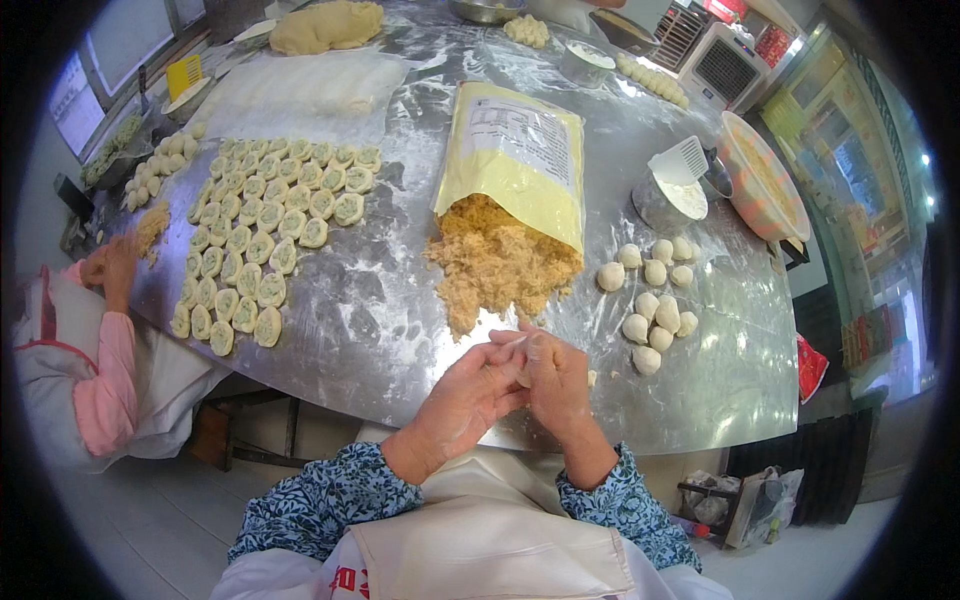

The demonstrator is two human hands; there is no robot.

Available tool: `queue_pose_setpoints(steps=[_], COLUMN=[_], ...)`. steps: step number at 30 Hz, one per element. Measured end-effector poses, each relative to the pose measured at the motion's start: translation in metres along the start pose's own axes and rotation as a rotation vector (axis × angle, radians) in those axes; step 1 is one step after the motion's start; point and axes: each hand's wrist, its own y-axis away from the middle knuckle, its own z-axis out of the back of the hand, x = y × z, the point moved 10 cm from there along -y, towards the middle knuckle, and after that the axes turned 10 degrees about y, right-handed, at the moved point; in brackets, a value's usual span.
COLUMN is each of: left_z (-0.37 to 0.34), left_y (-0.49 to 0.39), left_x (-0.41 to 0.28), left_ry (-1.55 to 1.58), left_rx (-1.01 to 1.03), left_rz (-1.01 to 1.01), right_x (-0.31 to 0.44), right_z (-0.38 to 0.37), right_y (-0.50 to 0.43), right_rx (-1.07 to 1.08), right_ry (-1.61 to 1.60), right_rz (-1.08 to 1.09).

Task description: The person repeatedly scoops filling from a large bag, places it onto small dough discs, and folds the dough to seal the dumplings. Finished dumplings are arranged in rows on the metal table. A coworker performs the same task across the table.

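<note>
Over the near edge of the steel table, my left hand and my right hand meet. A small pale piece of dough is pinched between their fingers, which hide most of it. Just beyond my fingertips, light-brown crumbly filling spills from a yellow plastic bag lying on its side. The bag bears a printed label. To the right of my right hand lie several round dough balls, dusted with flour.
Left of the bag are rows of dough rounds with green filling. A co-worker's hands work at the left edge. On the right stand a metal flour bowl with a white scoop and a large basin. Dough lies at the back.
</note>
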Motion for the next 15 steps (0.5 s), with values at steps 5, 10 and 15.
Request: queue_pose_setpoints(steps=[5, 10, 15], left_z=[0.006, 0.0, 0.009], left_y=[-0.001, 0.002, 0.0], left_x=[-0.006, -0.001, -0.009], left_ry=[-0.228, -0.192, -0.347], left_rx=[-0.121, -0.02, -0.074], left_rz=[0.003, -0.041, -0.043], right_x=[0.017, 0.007, 0.034], right_z=[0.001, 0.001, -0.005], right_y=[0.001, -0.002, 0.004], right_rx=[-0.162, 0.026, -0.094], right_ry=[-0.616, -0.127, -0.149], right_rz=[0.021, 0.02, 0.102])
